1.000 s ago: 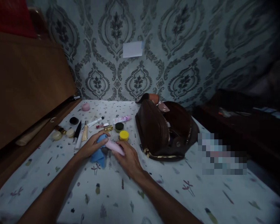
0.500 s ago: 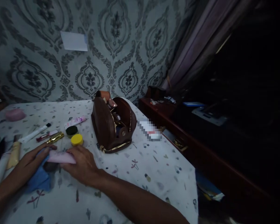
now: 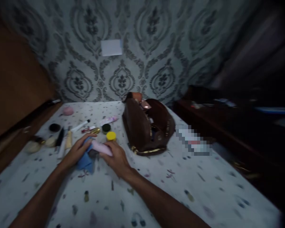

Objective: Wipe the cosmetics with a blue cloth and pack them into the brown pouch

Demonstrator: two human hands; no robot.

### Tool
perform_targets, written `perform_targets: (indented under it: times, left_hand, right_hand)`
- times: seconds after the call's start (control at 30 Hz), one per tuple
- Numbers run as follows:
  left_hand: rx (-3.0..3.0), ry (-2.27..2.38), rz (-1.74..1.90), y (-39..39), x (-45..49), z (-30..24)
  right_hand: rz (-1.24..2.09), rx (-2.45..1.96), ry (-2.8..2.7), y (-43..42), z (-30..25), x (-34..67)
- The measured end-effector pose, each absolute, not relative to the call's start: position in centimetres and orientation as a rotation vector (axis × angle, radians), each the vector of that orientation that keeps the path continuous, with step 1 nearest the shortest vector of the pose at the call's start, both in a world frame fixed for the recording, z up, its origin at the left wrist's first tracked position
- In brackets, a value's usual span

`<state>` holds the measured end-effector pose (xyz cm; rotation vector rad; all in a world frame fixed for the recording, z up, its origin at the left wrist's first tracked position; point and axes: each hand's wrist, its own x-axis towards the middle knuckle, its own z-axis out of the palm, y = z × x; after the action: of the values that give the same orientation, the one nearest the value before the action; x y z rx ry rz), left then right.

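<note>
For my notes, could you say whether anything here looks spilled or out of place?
Nothing looks spilled or broken. The brown bag gapes unzipped; the left hand holds a blue cloth, the right hand a pink tube.

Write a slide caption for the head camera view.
Left hand grips a blue cloth, right hand a pink tube, on a patterned sheet beside an open brown bag.

Soft blue cloth [image 3: 84, 161] and a smooth pink tube [image 3: 102, 148] on matt printed fabric [image 3: 180, 186]; at 2 o'clock, a glossy brown leather-look pouch [image 3: 139, 128] shows gold metal trim [image 3: 147, 151]
</note>
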<state>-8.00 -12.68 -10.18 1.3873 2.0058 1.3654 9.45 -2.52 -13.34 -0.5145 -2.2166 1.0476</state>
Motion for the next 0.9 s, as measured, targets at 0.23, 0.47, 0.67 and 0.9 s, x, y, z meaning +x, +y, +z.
perform_targets:
  times: [0.23, 0.47, 0.67, 0.9]
  left_hand:
    - [1.256, 1.918, 1.463, -12.3, -8.3, -11.1]
    - [1.213, 1.845, 1.421, -13.4, -8.5, -10.6]
    - [1.154, 1.860, 1.484, -13.6, -8.6, -10.7]
    - [1.241, 1.982, 1.427, -14.6, -8.7, -10.8]
  right_hand:
    - [1.073, -0.444, -2.182, -2.2, -14.0, 8.9]
    - [1.146, -0.425, -2.162, -2.1, -13.7, 9.1]
    - [1.244, -0.425, -2.148, -2.2, -13.3, 8.9]
    - [1.327, -0.516, -2.129, -2.7, -12.3, 9.7]
